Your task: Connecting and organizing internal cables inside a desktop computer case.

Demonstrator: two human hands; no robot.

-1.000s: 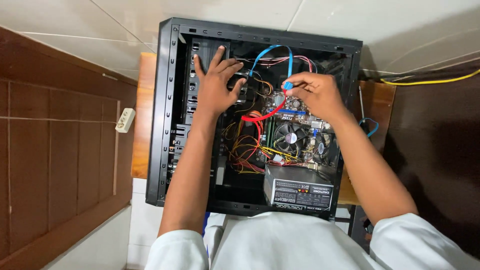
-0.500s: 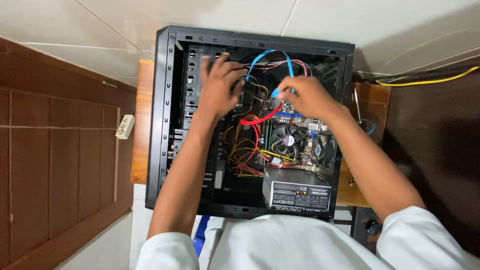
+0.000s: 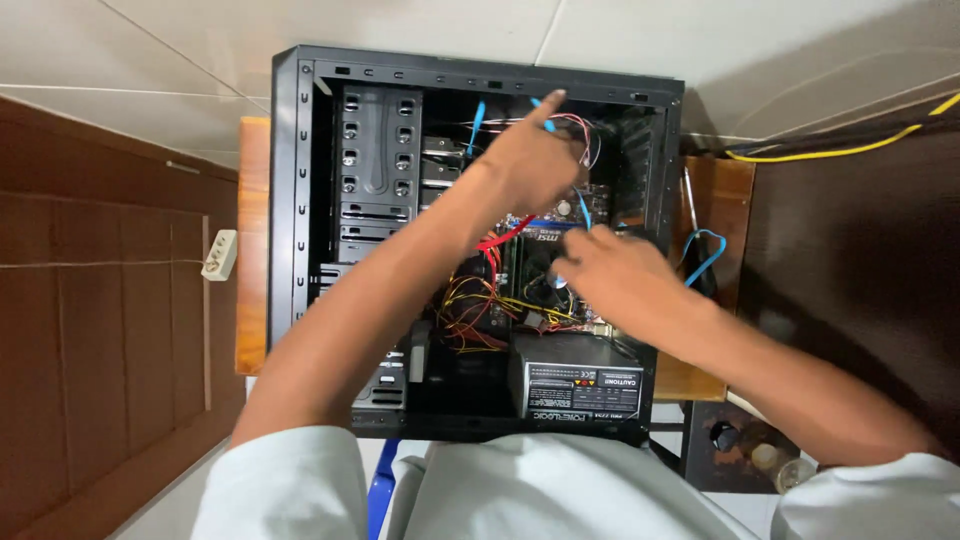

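Pale, off-white floor tiles (image 3: 200, 60) with thin grout lines fill the top of the view. A dark reddish-brown wooden panelled surface (image 3: 90, 330) takes up the left side, and a small cream-coloured wall socket (image 3: 219, 255) sits at its edge. An orange-brown wooden table top (image 3: 252, 240) shows on either side. A yellow cable (image 3: 850, 150) runs along the upper right above a dark brown surface (image 3: 860, 270). The light is even and soft.

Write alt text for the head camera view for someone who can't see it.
Seen from above, a person reaches both hands into an open black computer case: the left hand is up among blue cables, and the right hand is over the motherboard. Red and yellow wires lie beside the power supply.
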